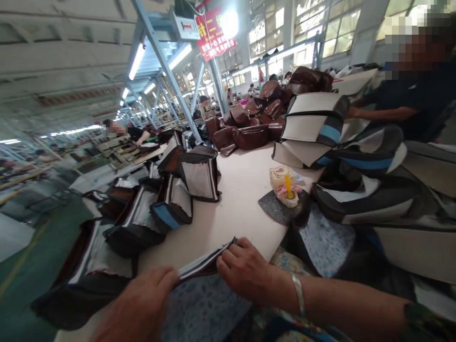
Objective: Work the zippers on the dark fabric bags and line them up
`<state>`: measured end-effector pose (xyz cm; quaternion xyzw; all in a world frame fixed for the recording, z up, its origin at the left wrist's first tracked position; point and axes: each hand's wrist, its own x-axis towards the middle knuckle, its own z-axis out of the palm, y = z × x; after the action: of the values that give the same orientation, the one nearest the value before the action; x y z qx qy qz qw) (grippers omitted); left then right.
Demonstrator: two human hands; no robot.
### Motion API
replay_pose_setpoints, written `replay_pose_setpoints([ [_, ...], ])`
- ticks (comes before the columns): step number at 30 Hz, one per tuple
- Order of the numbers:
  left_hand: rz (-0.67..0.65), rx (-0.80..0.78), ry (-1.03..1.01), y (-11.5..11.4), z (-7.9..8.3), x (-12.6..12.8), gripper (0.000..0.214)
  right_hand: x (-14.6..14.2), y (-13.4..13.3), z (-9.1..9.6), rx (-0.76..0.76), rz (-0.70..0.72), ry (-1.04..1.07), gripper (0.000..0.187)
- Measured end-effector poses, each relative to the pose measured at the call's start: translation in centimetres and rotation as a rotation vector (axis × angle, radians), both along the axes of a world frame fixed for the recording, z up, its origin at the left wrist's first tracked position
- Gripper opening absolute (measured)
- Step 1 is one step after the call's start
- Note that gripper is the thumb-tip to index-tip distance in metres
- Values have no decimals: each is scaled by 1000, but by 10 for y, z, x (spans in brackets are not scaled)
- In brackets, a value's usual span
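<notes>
Close in front of me, a bag piece with a layered black, white and maroon edge stretches between my hands. My right hand, with a bracelet at its wrist, grips the upper right end with curled fingers. My left hand is smeared by motion, but its fingers close on the lower left end of the edge. Blue patterned fabric shows beneath; I cannot tell whether it belongs to the piece. Several unfinished bags with dark sides and white panels stand left of my hands.
The pale table extends ahead. A yellow-handled tool rests with a wrapped bundle on a dark scrap. Beige and black bag pieces crowd the right, brown bags pile behind, and a co-worker is at far right.
</notes>
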<state>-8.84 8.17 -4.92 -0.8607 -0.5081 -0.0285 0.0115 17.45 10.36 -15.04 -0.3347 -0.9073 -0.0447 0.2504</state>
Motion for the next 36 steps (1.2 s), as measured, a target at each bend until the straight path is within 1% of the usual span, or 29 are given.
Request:
replay_pose_setpoints([
  [2, -58, -1, -85, -10, -11, 39, 51, -4, 0, 11, -53, 34, -24, 5],
  [3, -71, 14, -131, -13, -19, 57, 49, -3, 1, 18, -80, 71, -44, 6],
  [4, -69, 30, -164, -14, -29, 71, 44, -1, 2, 25, -107, 113, -65, 9],
  [5, -60, 88, -195, -15, -39, 81, 33, 4, 4, 31, -137, 160, -91, 15],
  [6, -56, 161, -194, -15, -50, 87, 22, 10, 7, 37, -169, 209, -120, 22],
  [8, -107, 315, -157, -13, -68, 91, 11, 24, 15, 47, -231, 287, -179, 36],
  [10, -189, 392, -117, -9, -76, 86, 16, 38, 24, 54, -273, 333, -225, 45],
  [11, -233, 398, -105, -6, -75, 82, 21, 44, 29, 57, -282, 335, -244, 45],
  [13, -328, 390, -109, 0, -63, 74, 31, 53, 35, 63, -296, 313, -268, 45],
  [15, -416, 382, -134, 9, -43, 66, 36, 60, 37, 70, -334, 311, -269, 50],
  [16, -436, 366, -161, 14, -31, 62, 39, 63, 37, 74, -357, 316, -254, 53],
  [17, -423, 327, -201, 19, -20, 59, 41, 65, 37, 77, -380, 327, -225, 54],
  [19, -358, 214, -338, 30, -4, 54, 46, 68, 38, 81, -433, 365, -120, 46],
  [20, -310, 131, -409, 35, 0, 53, 49, 69, 39, 80, -476, 399, -48, 39],
  [22, -217, -71, -505, 44, 4, 56, 56, 70, 41, 74, -614, 496, 120, 29],
  [24, -169, -254, -501, 47, 5, 63, 57, 68, 41, 65, -778, 574, 281, 28],
  [25, -178, -314, -469, 47, 7, 67, 54, 67, 41, 60, -851, 584, 353, 28],
  [27, -230, -354, -402, 42, 13, 77, 45, 64, 37, 56, -956, 565, 482, 30],
  [29, -257, -378, -387, 34, 24, 85, 40, 61, 32, 58, -1014, 554, 595, 34],
  [31, -239, -448, -451, 29, 35, 91, 34, 61, 28, 65, -1048, 572, 682, 39],
  [33, -220, -564, -544, 27, 44, 94, 31, 62, 26, 72, -1090, 607, 726, 41],
  [36, -194, -711, -671, 30, 50, 100, 29, 64, 27, 77, -1142, 632, 756, 42],
])
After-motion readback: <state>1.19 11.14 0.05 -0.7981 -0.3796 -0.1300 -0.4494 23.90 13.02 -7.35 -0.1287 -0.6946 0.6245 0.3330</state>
